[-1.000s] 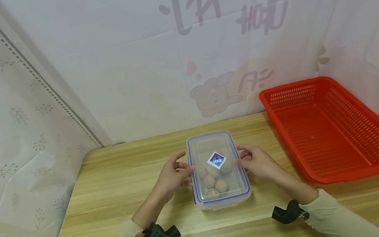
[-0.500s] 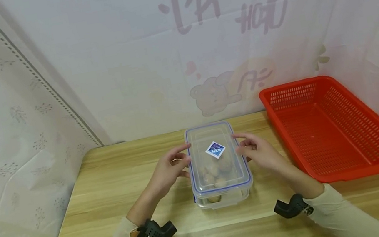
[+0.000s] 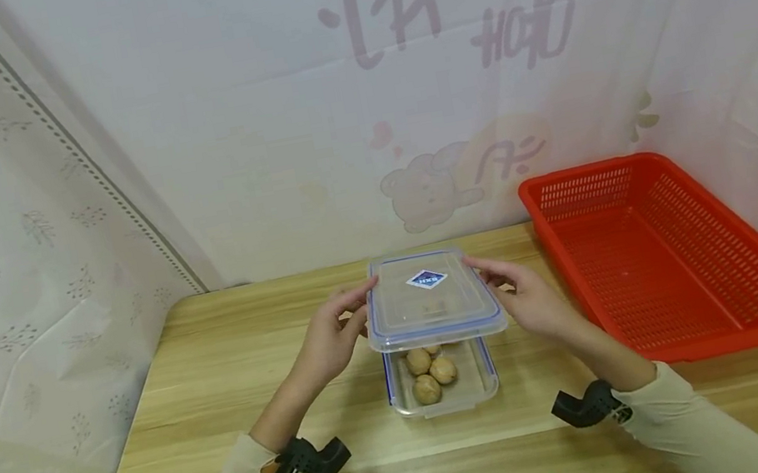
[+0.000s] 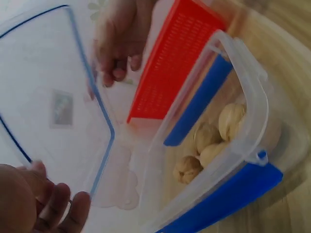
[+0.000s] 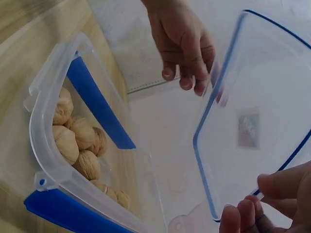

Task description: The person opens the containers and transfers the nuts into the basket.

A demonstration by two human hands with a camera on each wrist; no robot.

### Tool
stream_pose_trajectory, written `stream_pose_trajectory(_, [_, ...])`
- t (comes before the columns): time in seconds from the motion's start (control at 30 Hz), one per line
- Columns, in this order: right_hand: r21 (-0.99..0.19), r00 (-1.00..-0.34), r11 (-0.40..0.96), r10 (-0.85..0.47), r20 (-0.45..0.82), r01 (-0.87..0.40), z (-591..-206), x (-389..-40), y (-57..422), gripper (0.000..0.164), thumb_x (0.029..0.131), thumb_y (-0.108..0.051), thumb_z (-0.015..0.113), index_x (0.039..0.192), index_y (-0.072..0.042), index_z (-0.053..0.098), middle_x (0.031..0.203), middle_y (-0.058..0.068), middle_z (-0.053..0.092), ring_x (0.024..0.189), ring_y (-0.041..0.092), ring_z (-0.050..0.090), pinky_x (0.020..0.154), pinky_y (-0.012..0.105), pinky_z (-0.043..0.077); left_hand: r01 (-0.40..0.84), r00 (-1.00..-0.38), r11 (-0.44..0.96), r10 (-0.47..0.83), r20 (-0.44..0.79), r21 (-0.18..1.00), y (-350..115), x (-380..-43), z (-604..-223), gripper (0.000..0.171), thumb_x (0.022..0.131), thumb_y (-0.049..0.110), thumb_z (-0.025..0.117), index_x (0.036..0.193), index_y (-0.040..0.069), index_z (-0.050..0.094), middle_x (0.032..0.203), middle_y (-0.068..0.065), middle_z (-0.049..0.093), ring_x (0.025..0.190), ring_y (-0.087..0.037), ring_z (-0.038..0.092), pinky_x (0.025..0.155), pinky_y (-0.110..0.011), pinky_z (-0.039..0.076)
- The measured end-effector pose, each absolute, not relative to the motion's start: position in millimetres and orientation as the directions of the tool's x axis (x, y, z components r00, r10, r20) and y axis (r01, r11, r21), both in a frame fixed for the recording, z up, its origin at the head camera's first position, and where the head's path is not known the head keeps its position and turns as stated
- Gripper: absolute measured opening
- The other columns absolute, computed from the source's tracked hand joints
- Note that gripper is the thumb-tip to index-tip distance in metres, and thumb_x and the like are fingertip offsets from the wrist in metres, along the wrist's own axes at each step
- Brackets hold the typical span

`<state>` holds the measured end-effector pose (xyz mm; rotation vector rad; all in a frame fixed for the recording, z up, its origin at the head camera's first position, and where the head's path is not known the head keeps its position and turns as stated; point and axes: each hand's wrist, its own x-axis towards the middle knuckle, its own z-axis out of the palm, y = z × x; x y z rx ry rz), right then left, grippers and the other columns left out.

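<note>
A clear plastic lid [image 3: 403,308] with a blue seal and a diamond sticker [image 3: 428,279] is raised and tilted, its near edge higher than the box. My left hand [image 3: 331,334] pinches its left edge, and my right hand [image 3: 529,299] pinches the right edge. Below stands the clear food container [image 3: 479,384] on the table, its front half uncovered. Several walnuts [image 3: 443,370] lie inside, partly hidden by the lid in the head view. Blue side clips [image 4: 228,199] hang along the container's long sides, as the right wrist view also shows.
A red perforated plastic basket [image 3: 568,271] stands at the right of the wooden table [image 3: 247,395]. Patterned curtains [image 3: 252,123] enclose the back and both sides. A black wrist mount [image 3: 315,457] sits on each arm.
The lid has come off the container, lifted by both hands, and now tilts with its near edge up. The walnuts show uncovered at the front. The container and basket stay put.
</note>
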<state>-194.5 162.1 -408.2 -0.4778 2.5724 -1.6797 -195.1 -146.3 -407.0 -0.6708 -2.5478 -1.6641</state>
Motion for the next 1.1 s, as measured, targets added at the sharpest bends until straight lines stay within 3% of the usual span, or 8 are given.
stream_pose_trajectory(0.17, [-0.865,-0.930,0.371,-0.275,0.244,-0.337,-404,-193,160,0.027,0.102,-0.001,0.057,0.127,0.001,0.067,0.111,0.016,0.062,0.089,0.024,0.057,0.070,0.030,0.057,0.500,-0.862,0.410,0.326,0.390,0.763,-148,-194,-401,0.031,0.099,-0.005,0.058,0.128,0.001,0.068,0.108,-0.014,0.056,0.077,-0.016,0.056,0.064,-0.024,0.057])
stream_pose_trajectory(0.33, [-0.827,-0.905,0.378,-0.263,0.335,-0.416,-397,-192,158,0.015,0.103,-0.005,0.057,0.101,0.001,0.071,0.094,0.009,0.054,0.081,0.019,0.053,0.064,0.028,0.053,0.562,-0.827,0.439,0.330,0.456,0.701,-150,-194,-394,0.022,0.100,0.001,0.060,0.118,-0.001,0.072,0.111,-0.013,0.059,0.088,-0.020,0.055,0.071,-0.029,0.052])
stream_pose_trajectory(0.47, [-0.824,-0.899,0.368,-0.248,0.360,-0.431,-394,-192,157,0.021,0.103,-0.004,0.057,0.116,0.005,0.072,0.109,0.016,0.065,0.097,0.023,0.059,0.079,0.025,0.057,0.555,-0.827,0.349,0.327,0.457,0.755,-149,-196,-392,0.031,0.101,0.001,0.058,0.131,-0.002,0.066,0.121,-0.016,0.062,0.103,-0.024,0.061,0.087,-0.033,0.059])
stream_pose_trajectory(0.57, [-0.835,-0.903,0.351,-0.237,0.359,-0.424,-393,-194,157,0.025,0.104,-0.006,0.055,0.121,0.006,0.069,0.115,0.018,0.070,0.103,0.027,0.064,0.088,0.024,0.057,0.517,-0.842,0.245,0.321,0.434,0.820,-146,-195,-389,0.036,0.100,-0.002,0.057,0.136,-0.003,0.061,0.124,-0.020,0.061,0.104,-0.026,0.065,0.087,-0.034,0.062])
stream_pose_trajectory(0.67, [-0.857,-0.911,0.319,-0.220,0.348,-0.404,-392,-195,158,0.025,0.105,-0.008,0.055,0.120,0.006,0.067,0.108,0.019,0.072,0.093,0.026,0.069,0.082,0.025,0.061,0.461,-0.861,0.182,0.330,0.388,0.869,-144,-195,-385,0.041,0.101,-0.004,0.056,0.141,-0.004,0.055,0.118,-0.023,0.062,0.099,-0.029,0.067,0.078,-0.033,0.065])
stream_pose_trajectory(0.83, [-0.899,-0.921,0.235,-0.222,0.320,-0.369,-385,-197,159,0.046,0.103,-0.004,0.057,0.147,0.003,0.047,0.112,0.024,0.071,0.083,0.024,0.072,0.071,0.030,0.065,0.326,-0.906,0.162,0.335,0.259,0.932,-142,-198,-374,0.048,0.102,-0.003,0.055,0.149,-0.004,0.044,0.113,-0.024,0.057,0.094,-0.032,0.067,0.072,-0.037,0.066])
stream_pose_trajectory(0.93, [-0.920,-0.937,0.229,-0.224,0.268,-0.317,-381,-198,156,0.059,0.102,-0.002,0.058,0.156,-0.003,0.034,0.117,0.027,0.069,0.084,0.026,0.073,0.069,0.031,0.065,0.258,-0.925,0.171,0.326,0.193,0.951,-144,-200,-367,0.050,0.103,-0.001,0.054,0.152,-0.002,0.041,0.115,-0.024,0.054,0.092,-0.030,0.066,0.070,-0.038,0.066])
stream_pose_trajectory(1.1, [-0.957,-0.965,0.229,-0.231,0.124,-0.178,-378,-202,149,0.062,0.102,-0.002,0.057,0.158,-0.004,0.031,0.125,0.029,0.065,0.092,0.033,0.072,0.066,0.034,0.065,0.147,-0.951,0.212,0.298,0.079,0.966,-149,-203,-361,0.051,0.104,0.003,0.054,0.153,0.000,0.039,0.115,-0.024,0.055,0.088,-0.024,0.067,0.068,-0.038,0.066])
